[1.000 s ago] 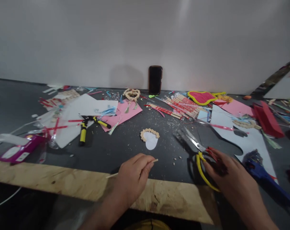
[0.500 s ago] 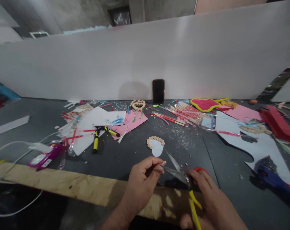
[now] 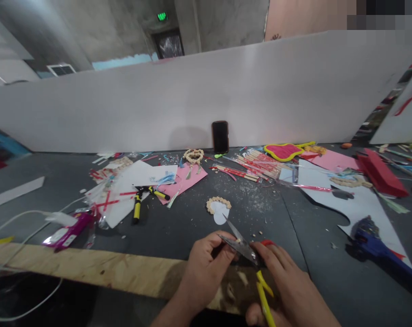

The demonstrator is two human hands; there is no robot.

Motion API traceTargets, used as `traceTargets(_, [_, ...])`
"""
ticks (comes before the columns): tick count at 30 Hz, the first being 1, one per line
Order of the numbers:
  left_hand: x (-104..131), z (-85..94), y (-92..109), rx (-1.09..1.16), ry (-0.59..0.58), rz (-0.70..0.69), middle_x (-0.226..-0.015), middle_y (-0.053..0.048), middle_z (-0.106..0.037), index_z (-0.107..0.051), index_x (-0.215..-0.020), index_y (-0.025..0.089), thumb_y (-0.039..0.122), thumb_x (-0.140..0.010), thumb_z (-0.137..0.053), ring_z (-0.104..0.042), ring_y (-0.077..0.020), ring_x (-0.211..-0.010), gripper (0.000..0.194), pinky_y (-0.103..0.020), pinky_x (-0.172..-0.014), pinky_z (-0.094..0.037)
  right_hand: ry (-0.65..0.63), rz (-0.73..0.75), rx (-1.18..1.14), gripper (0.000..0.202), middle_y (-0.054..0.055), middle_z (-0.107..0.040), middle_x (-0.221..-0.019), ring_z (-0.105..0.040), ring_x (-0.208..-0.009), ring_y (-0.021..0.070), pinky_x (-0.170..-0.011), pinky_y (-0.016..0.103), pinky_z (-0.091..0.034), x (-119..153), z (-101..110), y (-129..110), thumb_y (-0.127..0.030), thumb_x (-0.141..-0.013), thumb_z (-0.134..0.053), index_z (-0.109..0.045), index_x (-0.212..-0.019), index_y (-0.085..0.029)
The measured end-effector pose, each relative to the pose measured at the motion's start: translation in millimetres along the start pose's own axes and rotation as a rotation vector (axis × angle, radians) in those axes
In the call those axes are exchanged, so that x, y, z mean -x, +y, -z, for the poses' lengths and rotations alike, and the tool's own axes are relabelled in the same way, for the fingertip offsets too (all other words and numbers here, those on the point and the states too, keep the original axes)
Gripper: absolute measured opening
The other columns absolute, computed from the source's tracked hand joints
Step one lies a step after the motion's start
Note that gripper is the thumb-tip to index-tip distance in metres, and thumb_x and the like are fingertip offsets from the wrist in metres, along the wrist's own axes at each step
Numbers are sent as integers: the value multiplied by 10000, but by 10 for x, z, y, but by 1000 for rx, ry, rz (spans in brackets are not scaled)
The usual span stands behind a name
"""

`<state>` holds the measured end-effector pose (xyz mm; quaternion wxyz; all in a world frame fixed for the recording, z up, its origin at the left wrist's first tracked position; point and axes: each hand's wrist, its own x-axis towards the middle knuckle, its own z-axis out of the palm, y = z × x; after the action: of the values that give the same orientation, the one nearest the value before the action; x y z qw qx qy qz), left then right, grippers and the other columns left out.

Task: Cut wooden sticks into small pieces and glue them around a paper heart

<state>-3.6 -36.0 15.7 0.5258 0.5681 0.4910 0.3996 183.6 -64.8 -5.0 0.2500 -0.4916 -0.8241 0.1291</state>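
Left hand: thumb and fingers pinched together on a thin pale stick. Only a short end shows, between the scissor blades; the rest is hidden by the fingers, so its length cannot be read. Right hand: curled round the yellow and red handles of the scissors, blades parted and pointing far-left. Both hands are over the near edge of the table, above a bare wood strip.

Just beyond the hands lies a white paper heart, its far edge lined with small pale pieces. One blade tip overlaps the heart in view; contact cannot be judged. Loose crumbs are scattered right of the heart.

Surroundings, left: yellow-black pliers partly on white paper, a purple tool nearer, and a white cable running off left. Far middle: a beaded ring by pink paper, and a phone upright against a white board. Far right: bundled sticks, a red pad with yellow trim, a red box. Near right: a blue tool, partly over cut white sheet. No clutter between hands and heart except the blades.
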Motion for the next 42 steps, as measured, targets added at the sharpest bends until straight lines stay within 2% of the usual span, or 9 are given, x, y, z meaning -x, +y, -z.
traceTargets(5, [-11, -24, 6, -14, -2, -9, -677, -32, -627, -633, -764, 132, 345, -831, -535, -574, -138, -652, 243, -216, -615, -450, 15, 48, 45, 767, 158, -622, -1112, -590, -1031, 303, -767, 391, -541, 38, -13, 36, -448, -688, -671, -373, -1343, -184])
traceTargets(10, [-3, -43, 16, -66, 5, -30, -664, -33, -634, -644, -743, 131, 335, -830, -544, -571, -135, -635, 243, -210, -600, -448, 8, 56, 118, 588, 142, -634, -1089, -617, -989, 250, -761, 330, -548, 87, -26, 29, -265, -772, -571, -407, -1328, -163])
traceTargets(13, [15, -63, -3, -95, 14, -46, -658, -35, -639, -642, -729, 133, 333, -837, -530, -577, -139, -631, 253, -212, -599, -451, 26, 81, 175, 505, 138, -656, -1040, -639, -934, 230, -731, 301, -556, 77, -28, 35, -235, -804, -514, -443, -1293, -136])
traceTargets(19, [14, -95, -53, -89, 51, -15, -714, -47, -670, -657, -777, 142, 314, -829, -524, -604, -157, -680, 223, -226, -628, -476, 37, 97, 241, 388, 129, -687, -951, -673, -803, 227, -653, 312, -571, 56, -49, 77, -348, -851, -479, -529, -1172, -135])
traceTargets(28, [19, -80, -13, -41, 74, 64, -663, -22, -667, -633, -731, 152, 275, -774, -575, -605, -141, -645, 143, -208, -603, -463, 25, 49, 206, 437, 122, -652, -1042, -638, -931, 219, -708, 293, -556, 94, -34, 15, -349, -846, -492, -466, -1240, -162])
traceTargets(35, [36, -99, 47, 24, 24, 121, -586, -9, -634, -598, -636, 147, 203, -734, -578, -549, -114, -559, 115, -187, -520, -397, 33, 73, 172, 788, 170, -623, -1001, -621, -897, 279, -661, 358, -563, 56, 28, -20, -632, -652, -618, -453, -1230, -122])
traceTargets(38, [42, -97, 75, 79, 4, 152, -594, -13, -645, -592, -629, 146, 151, -708, -563, -561, -116, -573, 84, -188, -537, -405, 29, 92, 204, 792, 172, -619, -1010, -606, -927, 299, -700, 392, -559, 38, 45, -24, -627, -645, -622, -453, -1239, -130])
traceTargets(42, [60, -89, 83, 187, -41, 192, -604, -13, -664, -588, -642, 149, 108, -694, -543, -595, -119, -584, 80, -193, -567, -432, 19, 128, 234, 710, 170, -623, -1036, -601, -967, 286, -728, 365, -557, 51, 27, -25, -540, -714, -612, -433, -1255, -116])
